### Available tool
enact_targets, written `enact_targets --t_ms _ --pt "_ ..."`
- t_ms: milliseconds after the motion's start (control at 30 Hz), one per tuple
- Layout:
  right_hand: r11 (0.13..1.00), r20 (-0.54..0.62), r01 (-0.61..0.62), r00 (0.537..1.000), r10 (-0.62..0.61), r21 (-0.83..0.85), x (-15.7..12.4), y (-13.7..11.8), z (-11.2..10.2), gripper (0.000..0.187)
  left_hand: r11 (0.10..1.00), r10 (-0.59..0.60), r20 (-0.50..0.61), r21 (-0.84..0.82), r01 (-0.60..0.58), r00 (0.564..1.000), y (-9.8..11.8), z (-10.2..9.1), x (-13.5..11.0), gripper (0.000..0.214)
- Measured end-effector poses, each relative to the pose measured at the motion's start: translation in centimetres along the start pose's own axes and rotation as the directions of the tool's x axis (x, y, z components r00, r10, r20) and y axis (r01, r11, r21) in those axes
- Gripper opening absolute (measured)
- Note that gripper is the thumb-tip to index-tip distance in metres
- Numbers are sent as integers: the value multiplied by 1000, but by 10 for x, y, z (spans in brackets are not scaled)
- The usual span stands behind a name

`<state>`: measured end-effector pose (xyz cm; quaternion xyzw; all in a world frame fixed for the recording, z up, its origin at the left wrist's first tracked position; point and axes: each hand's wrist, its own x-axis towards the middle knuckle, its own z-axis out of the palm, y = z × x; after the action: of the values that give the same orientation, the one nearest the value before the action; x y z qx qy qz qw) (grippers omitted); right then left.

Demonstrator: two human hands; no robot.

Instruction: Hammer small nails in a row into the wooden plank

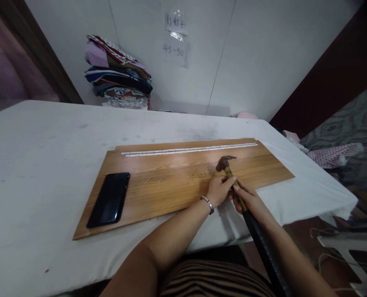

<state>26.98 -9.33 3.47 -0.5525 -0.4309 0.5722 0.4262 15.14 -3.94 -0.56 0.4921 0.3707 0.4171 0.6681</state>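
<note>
A claw hammer (223, 164) with a rusty head and a long dark-wrapped handle slants across the board's front right part. My right hand (247, 199) is wrapped round its handle below the head. Just under the head, my left hand (218, 191), with a bracelet at the wrist, is closed with its thumb across the handle; its other fingertips are partly hidden. Beneath is a wood-grain board (158, 198). A short row of small nails or nail marks (200, 175) runs left from the hammer head. Two loose nails (155, 180) lie further left.
A black phone (109, 200) lies on the board's left end. Two white measuring strips (189, 150) run along its far side. A white-covered table (41, 165) carries the board. Folded cloths (118, 74) are stacked by the wall; a white plastic chair (350, 247) stands at lower right.
</note>
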Motion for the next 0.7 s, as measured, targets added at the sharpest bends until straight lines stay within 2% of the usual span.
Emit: enact_targets --t_ms 200,700 --pt "1000 9 -19 1000 19 -12 1 0 0 57 999 -14 -29 52 16 999 -1 -1 1 48" --pt "1000 -7 -13 1000 13 4 0 0 0 60 1000 11 -17 9 -11 1000 -2 0 1 46"
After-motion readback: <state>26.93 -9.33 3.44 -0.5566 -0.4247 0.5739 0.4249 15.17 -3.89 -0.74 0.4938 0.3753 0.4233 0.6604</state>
